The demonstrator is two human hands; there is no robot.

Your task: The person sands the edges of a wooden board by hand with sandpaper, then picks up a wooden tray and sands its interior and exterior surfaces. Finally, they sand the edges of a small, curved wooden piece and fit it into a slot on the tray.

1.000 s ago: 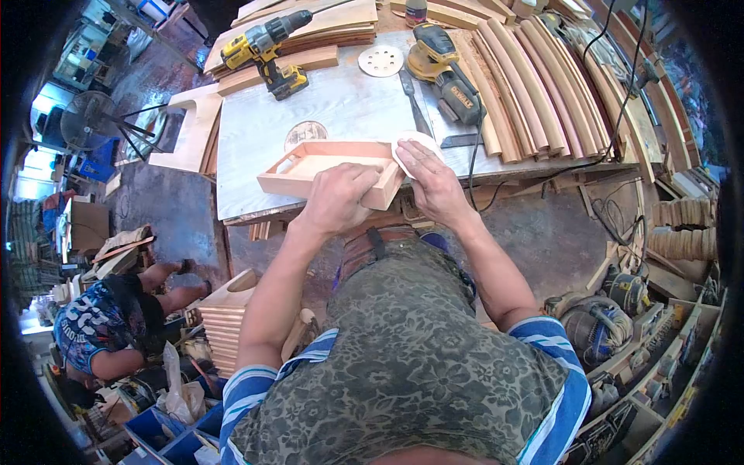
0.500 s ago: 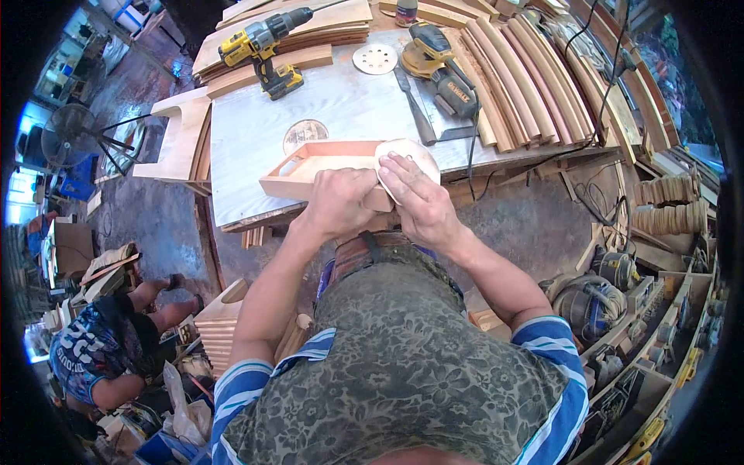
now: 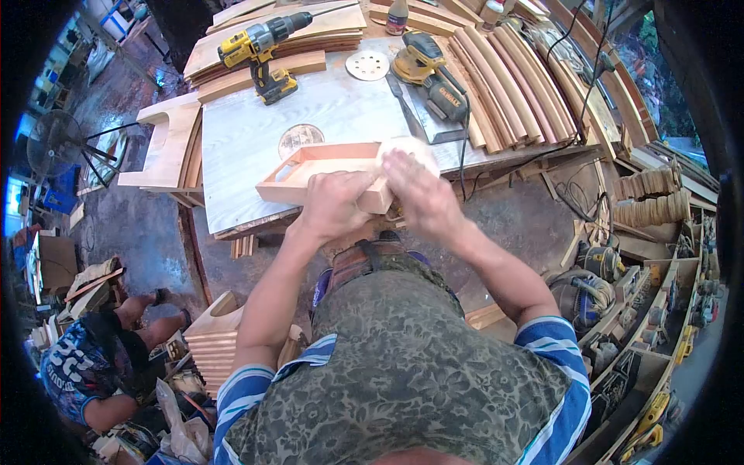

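A shallow wooden tray with a cut-out handle slot lies near the front edge of the bench. My left hand is wrapped round its near side, close to the right corner. Against the tray's right end, my right hand presses a round pale disc, which looks like a sanding disc; hand and disc are blurred by motion. Another disc with holes lies further back on the bench, and a round brown disc is just behind the tray.
A yellow drill stands at the back left of the bench. Behind my right hand are a corded sander and curved wooden strips. A person is low at the left, beside stacked wooden pieces.
My right hand and the disc have shifted slightly left and up and are now blurred. The whole view has moved a little, while my left hand keeps its hold on the tray.
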